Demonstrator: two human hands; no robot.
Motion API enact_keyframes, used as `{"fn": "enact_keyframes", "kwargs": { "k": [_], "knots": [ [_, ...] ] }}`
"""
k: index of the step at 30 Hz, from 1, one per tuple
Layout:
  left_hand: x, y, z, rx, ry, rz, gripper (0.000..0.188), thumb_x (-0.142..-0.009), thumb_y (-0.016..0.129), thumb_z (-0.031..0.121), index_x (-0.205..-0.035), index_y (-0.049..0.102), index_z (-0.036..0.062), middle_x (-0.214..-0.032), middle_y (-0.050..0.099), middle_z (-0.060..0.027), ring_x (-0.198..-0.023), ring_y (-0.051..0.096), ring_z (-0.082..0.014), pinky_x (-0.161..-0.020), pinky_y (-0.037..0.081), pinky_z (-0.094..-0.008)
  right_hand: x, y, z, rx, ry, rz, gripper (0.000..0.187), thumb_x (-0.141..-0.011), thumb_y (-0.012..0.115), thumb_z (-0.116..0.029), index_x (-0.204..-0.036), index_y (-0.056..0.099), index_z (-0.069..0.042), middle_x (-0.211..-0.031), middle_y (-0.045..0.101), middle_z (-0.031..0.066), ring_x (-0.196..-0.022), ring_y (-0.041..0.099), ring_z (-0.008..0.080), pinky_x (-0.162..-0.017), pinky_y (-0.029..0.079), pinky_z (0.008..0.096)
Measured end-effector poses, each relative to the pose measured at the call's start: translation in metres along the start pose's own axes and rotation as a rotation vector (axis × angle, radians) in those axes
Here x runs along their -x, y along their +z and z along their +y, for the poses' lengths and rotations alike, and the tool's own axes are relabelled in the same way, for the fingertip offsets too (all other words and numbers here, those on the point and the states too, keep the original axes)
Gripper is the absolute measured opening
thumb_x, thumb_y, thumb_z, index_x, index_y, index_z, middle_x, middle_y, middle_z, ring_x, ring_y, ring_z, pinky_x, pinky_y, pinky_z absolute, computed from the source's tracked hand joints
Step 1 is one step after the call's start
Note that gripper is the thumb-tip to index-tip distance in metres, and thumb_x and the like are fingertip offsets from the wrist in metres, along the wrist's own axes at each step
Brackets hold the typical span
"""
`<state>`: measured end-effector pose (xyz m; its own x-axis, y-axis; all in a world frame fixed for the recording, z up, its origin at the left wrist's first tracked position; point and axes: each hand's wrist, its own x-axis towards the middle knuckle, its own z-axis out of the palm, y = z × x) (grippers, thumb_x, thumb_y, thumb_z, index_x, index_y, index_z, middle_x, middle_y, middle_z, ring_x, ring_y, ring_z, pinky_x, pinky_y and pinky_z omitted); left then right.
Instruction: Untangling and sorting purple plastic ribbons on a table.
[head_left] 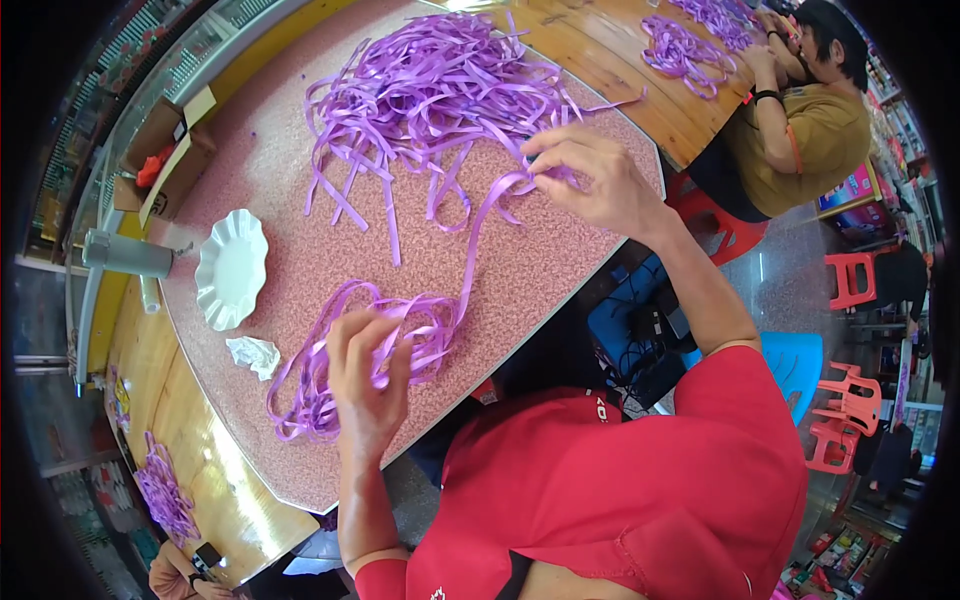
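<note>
A purple ribbon runs down from my right hand, whose thumb and fingertips are pinched on it at the near right edge of a large ribbon heap. It drops into a smaller loose coil of purple ribbon near the table's front edge. Over that coil hovers my left hand, its fingers bent and the thumb standing apart, with no ribbon visibly gripped. The large heap of tangled purple ribbons spreads across the far part of the pink speckled tabletop, several loose ends trailing toward me.
On the left are a white scalloped dish, a crumpled white tissue, a grey cylinder and an open cardboard box. Another person sits far right by more ribbons. A blue stool stands right.
</note>
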<state>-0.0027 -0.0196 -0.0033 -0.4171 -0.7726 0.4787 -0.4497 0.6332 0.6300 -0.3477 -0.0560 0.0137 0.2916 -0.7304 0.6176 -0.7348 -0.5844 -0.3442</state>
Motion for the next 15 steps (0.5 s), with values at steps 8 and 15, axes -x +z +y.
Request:
{"fn": "enact_keyframes", "kwargs": {
  "k": [8,15],
  "knots": [
    [-0.035,0.035,0.02,-0.267,0.365,-0.021,0.054,-0.076,0.076,0.008,-0.128,0.06,0.0068,-0.111,0.063,-0.0078,-0.105,0.061,-0.025,-0.098,0.042,-0.0463,-0.003,0.023,-0.085,-1.021,0.615,-0.517,0.015,-0.095,0.064,-0.011,-0.103,0.068,0.001,-0.089,0.065,-0.0009,-0.081,0.06,0.0053,-0.069,0.049,0.0218],
    [-0.019,0.026,0.012,-0.201,0.312,0.001,0.042,-0.076,0.074,0.005,-0.116,0.064,0.0047,-0.088,0.067,-0.0041,-0.083,0.066,-0.0181,-0.095,0.043,-0.0446,-0.002,0.04,-0.094,-1.019,0.608,-0.553,0.012,-0.09,0.07,-0.005,-0.101,0.07,0.001,-0.088,0.065,0.0009,-0.082,0.06,0.0062,-0.066,0.046,0.0221]
  ]
}}
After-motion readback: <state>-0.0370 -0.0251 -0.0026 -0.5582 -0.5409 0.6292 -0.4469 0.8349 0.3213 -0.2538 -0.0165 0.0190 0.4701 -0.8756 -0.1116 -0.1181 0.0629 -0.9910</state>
